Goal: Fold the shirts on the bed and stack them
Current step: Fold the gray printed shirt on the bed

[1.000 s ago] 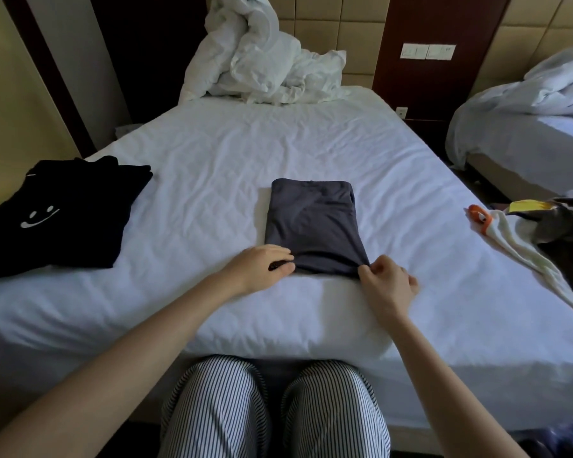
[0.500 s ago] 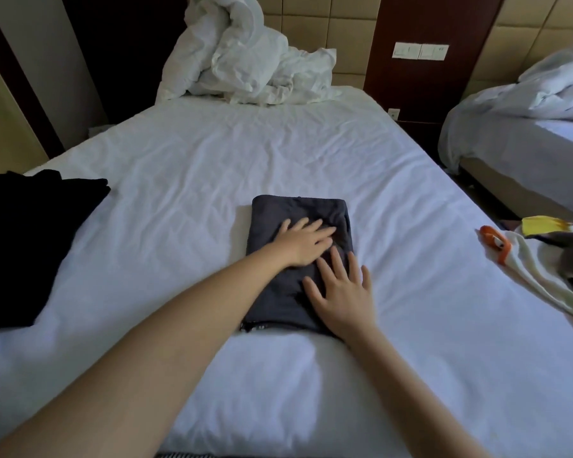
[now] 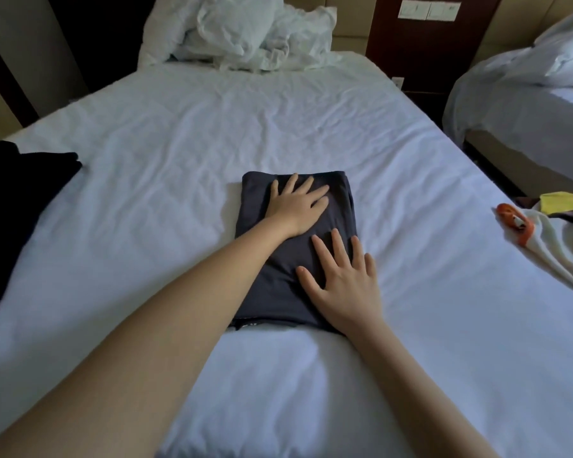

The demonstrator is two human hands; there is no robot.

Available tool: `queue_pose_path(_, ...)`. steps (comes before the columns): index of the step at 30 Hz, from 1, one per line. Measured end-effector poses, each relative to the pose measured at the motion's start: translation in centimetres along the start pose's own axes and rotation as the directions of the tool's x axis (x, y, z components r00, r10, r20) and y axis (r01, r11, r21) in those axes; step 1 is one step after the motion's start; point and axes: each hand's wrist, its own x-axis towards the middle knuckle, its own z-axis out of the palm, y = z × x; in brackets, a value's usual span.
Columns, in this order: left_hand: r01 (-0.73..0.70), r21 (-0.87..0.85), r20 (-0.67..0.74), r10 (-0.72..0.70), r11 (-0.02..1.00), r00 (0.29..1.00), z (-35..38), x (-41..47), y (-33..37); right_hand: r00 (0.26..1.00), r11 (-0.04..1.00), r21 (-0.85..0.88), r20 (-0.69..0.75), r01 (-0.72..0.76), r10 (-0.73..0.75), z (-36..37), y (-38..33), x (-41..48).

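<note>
The folded dark grey shirt (image 3: 278,285) lies in the middle of the white bed (image 3: 311,120), its near left corner hidden under the left forearm. Both hands lie flat on it with fingers straight and spread, gripping nothing: the left hand (image 3: 295,206) on the far half, the right hand (image 3: 344,285) on the near right edge. A black shirt (image 3: 17,206) at the left and a white garment (image 3: 556,246) at the right are cut off by the frame.

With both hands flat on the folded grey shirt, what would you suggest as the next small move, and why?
Probably lift the folded dark grey shirt toward the black clothing at the left: it is already a neat rectangle, with the left hand and right hand lying flat on it.
</note>
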Motion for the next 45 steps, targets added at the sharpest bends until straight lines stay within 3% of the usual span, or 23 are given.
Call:
queue_pose_path(6,0.029,0.138,-0.054,-0.022,0.990,0.998,0.5,-12.0,-1.5,0.999,0.999,0.034,0.054,0.003,-0.005,-0.9,0.0,-0.2)
queue_pose_path(9,-0.024,0.169,0.010,0.023,0.985,1.000,0.4,-17.6,-1.7,0.997,0.997,0.075,0.079,-0.007,0.001,-1.3,0.1,-0.3)
queue_pose_path(13,-0.037,0.004,0.197,0.035,0.999,0.980,-0.9,-17.7,-2.7,0.990,0.985,0.170,0.140,-0.028,0.004,-2.3,0.2,0.5)
queue_pose_path(15,0.025,-0.210,0.134,0.003,0.977,0.991,-2.5,-15.4,-3.0,0.990,0.941,0.319,0.115,-0.112,0.079,-3.2,0.2,1.9)
queue_pose_path(17,0.174,-0.352,-0.023,-0.194,0.920,0.981,-3.3,-12.6,-3.6,0.966,0.851,0.459,0.087,-0.256,0.243,-4.5,0.2,3.4)
queue_pose_path(18,0.281,-0.403,-0.038,-0.323,0.871,0.946,-3.5,-11.4,-3.7,0.941,0.813,0.476,0.122,-0.334,0.315,-5.1,0.1,4.0)
queue_pose_path(20,0.451,-0.576,0.075,-0.505,0.682,0.860,-3.4,-9.9,-3.3,0.903,0.793,0.432,0.221,-0.430,0.369,-5.5,-0.1,4.9)
queue_pose_path(22,0.488,-0.679,0.122,-0.571,0.549,0.812,-2.9,-9.3,-2.7,0.889,0.789,0.412,0.253,-0.456,0.382,-5.5,-0.5,5.4)
queue_pose_path(27,0.448,-0.659,0.055,-0.556,0.603,0.829,-2.6,-10.1,-2.5,0.903,0.761,0.487,0.211,-0.428,0.374,-4.9,-1.0,5.4)
queue_pose_path(34,0.197,-0.780,-0.116,-0.448,0.594,0.887,-3.7,-12.1,-2.9,0.954,0.759,0.594,0.052,-0.267,0.295,-6.2,-3.4,3.6)
queue_pose_path(39,0.034,-0.846,-0.201,-0.378,0.532,0.904,-6.5,-15.4,-5.7,0.981,0.637,0.765,-0.031,-0.099,0.189,-8.0,-8.1,2.1)
queue_pose_path(45,-0.031,-0.876,-0.257,-0.410,0.482,0.875,-11.4,-20.9,-11.5,0.994,0.481,0.876,-0.032,-0.024,0.107,-8.3,-16.6,1.4)
